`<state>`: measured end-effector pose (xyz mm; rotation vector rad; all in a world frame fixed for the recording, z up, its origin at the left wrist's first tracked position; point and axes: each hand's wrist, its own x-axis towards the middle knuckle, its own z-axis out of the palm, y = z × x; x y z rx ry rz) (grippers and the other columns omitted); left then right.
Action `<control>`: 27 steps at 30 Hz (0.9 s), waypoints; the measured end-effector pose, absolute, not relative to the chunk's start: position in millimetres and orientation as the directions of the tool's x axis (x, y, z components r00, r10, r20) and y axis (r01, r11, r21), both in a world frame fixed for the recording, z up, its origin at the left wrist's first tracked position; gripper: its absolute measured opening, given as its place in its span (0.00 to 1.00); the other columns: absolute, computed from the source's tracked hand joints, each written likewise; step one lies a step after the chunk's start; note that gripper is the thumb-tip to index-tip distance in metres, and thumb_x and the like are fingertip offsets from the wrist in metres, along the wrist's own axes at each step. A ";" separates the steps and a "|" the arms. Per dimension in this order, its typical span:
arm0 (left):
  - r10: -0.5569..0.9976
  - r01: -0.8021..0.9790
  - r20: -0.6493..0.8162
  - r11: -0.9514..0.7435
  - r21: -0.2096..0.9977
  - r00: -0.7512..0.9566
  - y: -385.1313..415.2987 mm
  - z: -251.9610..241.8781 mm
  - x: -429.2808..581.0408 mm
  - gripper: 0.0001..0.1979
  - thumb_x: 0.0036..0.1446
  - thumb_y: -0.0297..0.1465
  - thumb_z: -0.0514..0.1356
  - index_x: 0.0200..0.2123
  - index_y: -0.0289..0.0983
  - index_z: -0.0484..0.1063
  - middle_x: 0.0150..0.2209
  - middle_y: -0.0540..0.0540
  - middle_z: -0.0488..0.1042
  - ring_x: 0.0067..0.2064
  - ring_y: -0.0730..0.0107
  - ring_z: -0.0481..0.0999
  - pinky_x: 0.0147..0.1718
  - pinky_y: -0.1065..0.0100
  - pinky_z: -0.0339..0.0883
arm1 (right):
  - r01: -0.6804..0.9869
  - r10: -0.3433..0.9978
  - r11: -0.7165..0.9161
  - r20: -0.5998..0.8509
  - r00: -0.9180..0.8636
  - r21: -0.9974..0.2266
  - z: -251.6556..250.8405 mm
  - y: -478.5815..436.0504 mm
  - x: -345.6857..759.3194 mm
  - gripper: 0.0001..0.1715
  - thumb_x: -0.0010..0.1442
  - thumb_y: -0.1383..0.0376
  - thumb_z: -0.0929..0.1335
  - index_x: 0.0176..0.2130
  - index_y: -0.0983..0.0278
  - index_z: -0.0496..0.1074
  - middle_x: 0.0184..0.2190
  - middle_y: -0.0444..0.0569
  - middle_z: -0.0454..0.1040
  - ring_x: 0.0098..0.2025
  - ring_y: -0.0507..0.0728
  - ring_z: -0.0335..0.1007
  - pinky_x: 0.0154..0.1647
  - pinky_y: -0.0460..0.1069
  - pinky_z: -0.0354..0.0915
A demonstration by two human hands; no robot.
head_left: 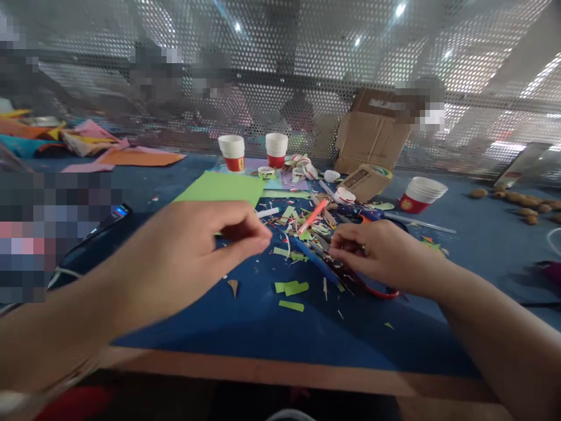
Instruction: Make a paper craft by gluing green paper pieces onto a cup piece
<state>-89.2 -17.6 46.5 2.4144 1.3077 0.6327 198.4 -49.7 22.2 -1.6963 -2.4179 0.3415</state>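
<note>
My left hand hovers over the blue table, its thumb and forefinger pinched together; anything between the fingertips is too small to make out. My right hand is also pinched, above scissors with a red handle, and I cannot make out what it holds, if anything. Between the hands lies a pile of paper scraps with an orange marker, a white marker and a blue pen-like stick. Green paper strips rest nearer the front edge. A green sheet lies behind my left hand.
Stacked paper cups stand at the back, with another stack tilted at the right. A cardboard box leans against the perforated metal screen. Coloured paper and a phone are on the left, walnuts far right.
</note>
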 end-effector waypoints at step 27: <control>0.758 0.755 0.044 -0.652 0.068 0.651 112.0 15.8 3.5 0.12 0.59 0.27 0.55 0.42 0.33 0.77 0.40 0.39 0.80 0.39 0.61 0.76 0.35 0.65 0.63 | 0.936 0.968 0.252 0.069 -0.242 -0.245 17.7 -38.0 221.3 0.13 0.65 0.56 0.65 0.37 0.60 0.74 0.28 0.46 0.79 0.29 0.56 0.73 0.28 0.48 0.57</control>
